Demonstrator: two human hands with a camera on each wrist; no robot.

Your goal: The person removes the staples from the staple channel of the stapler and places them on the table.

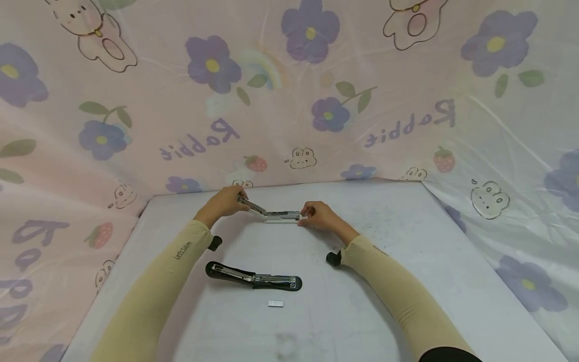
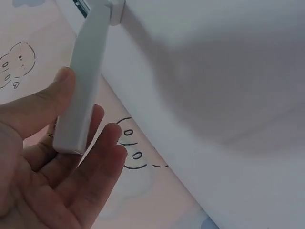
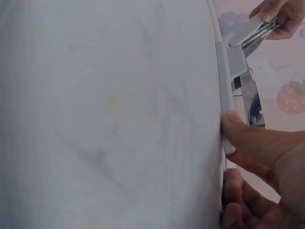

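Two hands hold the white stapler, spread open at the bench's far side: my left hand pinches the raised top, my right hand grips the base's right end. I'd brace the base, handling the hinge gently. Its long axis runs left-right, top tilting up leftward.

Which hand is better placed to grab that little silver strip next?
Probably the right hand: it's slightly nearer the silver strip, and the left hand holds up the white stapler's lifted half.
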